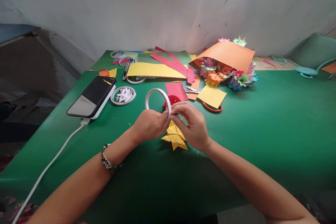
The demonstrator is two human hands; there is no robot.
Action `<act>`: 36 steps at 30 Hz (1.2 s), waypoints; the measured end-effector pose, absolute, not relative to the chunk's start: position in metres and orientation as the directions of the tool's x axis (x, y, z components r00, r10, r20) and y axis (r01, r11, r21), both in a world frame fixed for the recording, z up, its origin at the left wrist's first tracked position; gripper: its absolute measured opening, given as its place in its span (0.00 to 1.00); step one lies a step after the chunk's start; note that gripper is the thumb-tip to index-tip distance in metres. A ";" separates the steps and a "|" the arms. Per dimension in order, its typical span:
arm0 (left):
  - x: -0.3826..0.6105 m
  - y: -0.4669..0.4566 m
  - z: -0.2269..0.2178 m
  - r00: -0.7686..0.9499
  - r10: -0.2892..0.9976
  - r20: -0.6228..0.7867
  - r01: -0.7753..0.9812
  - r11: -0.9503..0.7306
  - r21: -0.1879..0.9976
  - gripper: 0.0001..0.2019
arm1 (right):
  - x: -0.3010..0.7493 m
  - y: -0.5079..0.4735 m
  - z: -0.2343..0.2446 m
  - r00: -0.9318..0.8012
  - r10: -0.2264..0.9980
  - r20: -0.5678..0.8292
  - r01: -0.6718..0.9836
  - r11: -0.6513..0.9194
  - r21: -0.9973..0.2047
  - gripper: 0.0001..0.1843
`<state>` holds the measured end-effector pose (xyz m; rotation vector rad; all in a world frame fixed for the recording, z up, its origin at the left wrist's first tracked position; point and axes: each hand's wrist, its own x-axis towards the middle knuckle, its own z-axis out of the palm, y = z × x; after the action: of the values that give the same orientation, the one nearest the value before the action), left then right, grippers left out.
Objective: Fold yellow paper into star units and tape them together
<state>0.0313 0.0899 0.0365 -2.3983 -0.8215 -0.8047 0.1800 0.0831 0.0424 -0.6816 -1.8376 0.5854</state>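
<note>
A roll of white tape (158, 92) stands on edge in my left hand (151, 124), whose fingers are closed around its lower part. The thumb and fingertips of my right hand (193, 122) pinch at the near side of the roll; whether a tape end is between them I cannot make out. Under my hands a yellow folded paper flower (175, 135) lies on the green table (262, 126). A round red paper piece (173, 100), partly hidden by my hands and the roll, is just behind. Past it lies a red paper square (175, 89).
Left lie a phone on a power bank (91, 96) with a white cable (49, 166), and a tape ring (123, 95) holding paper scraps. Scissors (212, 107) lie under a yellow square (212, 95). Paper strips (157, 70), an orange sheet (225, 55) and paper flowers (243, 78) are at the back.
</note>
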 end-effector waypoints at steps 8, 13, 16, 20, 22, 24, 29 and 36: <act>0.036 0.090 0.040 0.617 0.444 0.650 0.693 -0.698 -0.182 0.19 | 0.180 0.085 0.048 -0.293 0.608 0.738 0.216 0.794 -0.569 0.06; 0.039 0.090 0.039 0.593 0.473 0.652 0.685 -0.722 -0.099 0.19 | 0.176 0.083 0.046 -0.217 0.477 0.851 0.293 0.864 -0.410 0.12; 0.037 0.090 0.035 0.589 0.501 0.634 0.688 -0.723 -0.067 0.19 | 0.175 0.081 0.043 -0.192 0.483 0.854 0.306 0.857 -0.416 0.13; 0.036 0.090 0.034 0.570 0.530 0.628 0.724 -0.685 -0.080 0.18 | 0.175 0.078 0.045 -0.232 0.523 0.820 0.308 0.840 -0.447 0.13; 0.036 0.090 0.036 0.561 0.511 0.651 0.729 -0.678 -0.095 0.17 | 0.176 0.078 0.047 -0.267 0.520 0.812 0.323 0.842 -0.433 0.13; 0.037 0.089 0.038 0.555 0.478 0.681 0.724 -0.681 -0.113 0.17 | 0.177 0.079 0.050 -0.271 0.518 0.811 0.338 0.840 -0.424 0.13; 0.038 0.087 0.043 0.538 0.435 0.722 0.729 -0.670 -0.139 0.17 | 0.181 0.084 0.053 -0.260 0.542 0.799 0.322 0.829 -0.457 0.07; 0.036 0.087 0.044 0.566 0.433 0.702 0.707 -0.692 -0.143 0.18 | 0.183 0.085 0.054 -0.276 0.538 0.796 0.267 0.839 -0.474 0.05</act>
<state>0.0361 0.0868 0.0436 -2.3909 -0.9218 -0.9102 0.1835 0.0846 0.0541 -0.6053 -1.8720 0.2951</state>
